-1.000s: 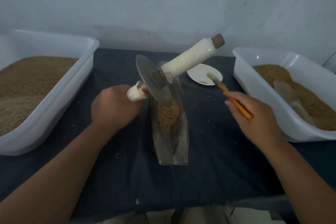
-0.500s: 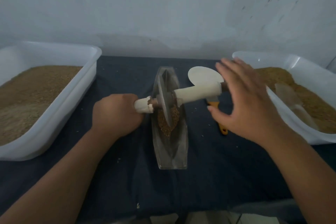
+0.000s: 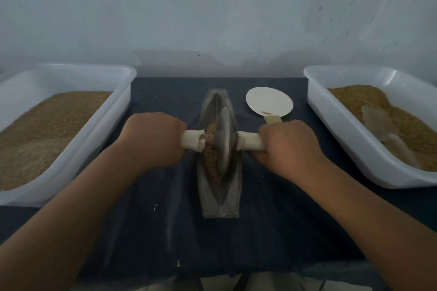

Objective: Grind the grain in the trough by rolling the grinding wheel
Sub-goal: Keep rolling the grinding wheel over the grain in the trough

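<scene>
Metal grinding wheel (image 3: 223,143) standing upright in the trough (image 3: 220,196) at the middle of the table (image 3: 165,231), pressed into the brown grain (image 3: 211,163). Left hand (image 3: 153,139) curled tight round the white-wrapped handle (image 3: 192,140) left of the wheel, right hand (image 3: 288,146) wrapped likewise round the right end. Set up and ready, by the look of it; grain seemingly whole and heaped, so nearly all the rolling, near to far, probably left to do.

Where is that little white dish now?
In the head view, the white dish lies on the dark cloth right of the trough, just beyond the right hand.
</scene>
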Tool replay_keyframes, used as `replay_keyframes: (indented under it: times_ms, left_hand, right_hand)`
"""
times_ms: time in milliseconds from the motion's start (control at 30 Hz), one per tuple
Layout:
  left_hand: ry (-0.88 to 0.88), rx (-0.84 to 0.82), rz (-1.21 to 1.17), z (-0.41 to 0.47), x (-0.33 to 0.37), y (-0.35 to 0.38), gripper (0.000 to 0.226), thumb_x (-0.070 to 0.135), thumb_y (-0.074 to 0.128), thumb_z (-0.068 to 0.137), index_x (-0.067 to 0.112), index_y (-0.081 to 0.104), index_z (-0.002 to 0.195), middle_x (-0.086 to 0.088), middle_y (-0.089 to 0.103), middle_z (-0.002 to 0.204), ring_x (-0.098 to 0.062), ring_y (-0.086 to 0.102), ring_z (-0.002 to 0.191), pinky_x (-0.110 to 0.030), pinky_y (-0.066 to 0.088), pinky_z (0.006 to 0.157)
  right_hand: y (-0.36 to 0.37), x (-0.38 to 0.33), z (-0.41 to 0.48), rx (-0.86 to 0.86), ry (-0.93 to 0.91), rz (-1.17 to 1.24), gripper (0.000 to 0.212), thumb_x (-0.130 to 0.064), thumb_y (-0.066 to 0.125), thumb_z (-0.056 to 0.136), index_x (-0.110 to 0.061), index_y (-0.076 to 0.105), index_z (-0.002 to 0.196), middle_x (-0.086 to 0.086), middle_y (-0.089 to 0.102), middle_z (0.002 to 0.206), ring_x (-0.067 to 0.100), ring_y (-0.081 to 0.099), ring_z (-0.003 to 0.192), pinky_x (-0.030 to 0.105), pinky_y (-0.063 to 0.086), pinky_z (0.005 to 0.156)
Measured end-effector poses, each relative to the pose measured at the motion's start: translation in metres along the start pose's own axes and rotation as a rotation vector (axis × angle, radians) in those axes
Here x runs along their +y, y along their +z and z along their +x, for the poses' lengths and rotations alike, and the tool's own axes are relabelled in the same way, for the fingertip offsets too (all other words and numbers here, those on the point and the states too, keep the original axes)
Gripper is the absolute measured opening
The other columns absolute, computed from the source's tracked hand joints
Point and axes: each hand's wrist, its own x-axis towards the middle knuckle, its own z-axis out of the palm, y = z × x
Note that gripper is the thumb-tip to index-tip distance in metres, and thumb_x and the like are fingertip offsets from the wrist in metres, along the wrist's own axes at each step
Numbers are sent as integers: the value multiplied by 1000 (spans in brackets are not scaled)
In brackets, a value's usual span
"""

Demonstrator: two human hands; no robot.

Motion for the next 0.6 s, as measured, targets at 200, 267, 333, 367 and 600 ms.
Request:
replay_keyframes:
  times_ms: [200,267,333,367,600]
  left_hand:
    - [11,-73,64,12,2,-2,26,52,64,84,33,48,74,11,52,73,-6,47,60,-30,40,57]
    - [23,-94,-7,10,-1,0,19,52,60,88,37,49,84,13,52,76,-9,50,67,-31,42,63]
    - [22,-110,-59,5,-5,4,17,53,60,88,38,51,88,13,54,77,-9,54,71,-32,44,65]
    - [9,-121,-86,3,-6,6,18,54,60,87,38,52,87,13,56,77,-8,55,71,-32,46,65]
    - [-45,46,-45,28,0,20,25,56,52,73,31,50,70,12,50,67,-14,50,59,-27,33,54]
  right_hand:
    - [-1,-14,19,-40,-124,106,30,-45,68,87,-26,50,102,-4,60,77,24,56,64,30,22,49]
    - [5,-7,19,-58,-46,87,32,-46,62,89,-28,39,79,-6,51,68,18,47,56,29,21,49]
    - [9,3,17,-59,-10,56,38,-44,61,86,-28,33,67,-8,45,60,10,37,50,27,19,48]
    - [10,7,16,-57,-5,40,38,-44,62,83,-29,33,64,-8,44,57,8,36,49,26,18,48]
    - [28,13,40,-124,92,-5,29,-39,61,82,-25,45,61,-6,49,56,15,44,47,24,25,47]
